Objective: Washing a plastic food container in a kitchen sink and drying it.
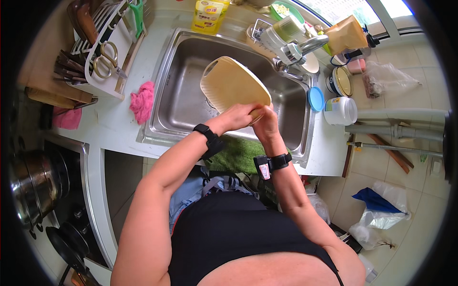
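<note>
A beige plastic basket [234, 84] with slots along one side and a handle hole rests tilted in the stainless steel sink [179, 93]. Over its near corner my two hands meet. My left hand [238, 115] has its fingers closed around a small brownish piece [254, 113], whose kind I cannot tell. My right hand [267, 123] is cupped against the same piece from the right, its fingers partly hidden. Both wrists wear black straps. The chrome faucet [304, 46], with a filter attached, reaches over the sink's back right corner.
A pink cloth [142, 102] lies left of the sink, near a rack [107, 71] with scissors and knives. Behind stands a yellow detergent bottle [209, 16]. At right are a blue lid [316, 99] and a white jar [340, 111]; a green towel [238, 153] hangs in front.
</note>
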Demonstrator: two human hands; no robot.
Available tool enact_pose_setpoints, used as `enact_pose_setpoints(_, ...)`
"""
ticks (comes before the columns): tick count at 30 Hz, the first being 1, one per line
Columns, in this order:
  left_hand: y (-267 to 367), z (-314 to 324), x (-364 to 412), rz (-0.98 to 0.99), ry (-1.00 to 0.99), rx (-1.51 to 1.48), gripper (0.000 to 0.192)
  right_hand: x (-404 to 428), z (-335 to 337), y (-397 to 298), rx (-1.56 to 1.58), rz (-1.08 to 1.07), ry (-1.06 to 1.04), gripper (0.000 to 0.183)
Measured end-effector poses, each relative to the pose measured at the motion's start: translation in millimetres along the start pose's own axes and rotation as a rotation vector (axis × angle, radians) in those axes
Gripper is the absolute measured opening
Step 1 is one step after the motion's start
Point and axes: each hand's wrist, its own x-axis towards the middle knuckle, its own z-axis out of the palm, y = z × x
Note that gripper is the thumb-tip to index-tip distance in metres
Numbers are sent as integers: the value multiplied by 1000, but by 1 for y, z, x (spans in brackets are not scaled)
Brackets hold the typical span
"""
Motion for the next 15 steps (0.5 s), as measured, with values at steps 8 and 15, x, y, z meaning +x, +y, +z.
enact_pose_setpoints(8,-56,-57,-27,-117,-83,746,29,-13,40,-18,-130,16,47,56)
enact_pose_setpoints(15,-41,-9,-26,54,-70,429,33,-1,23,-16,-174,29,204,64)
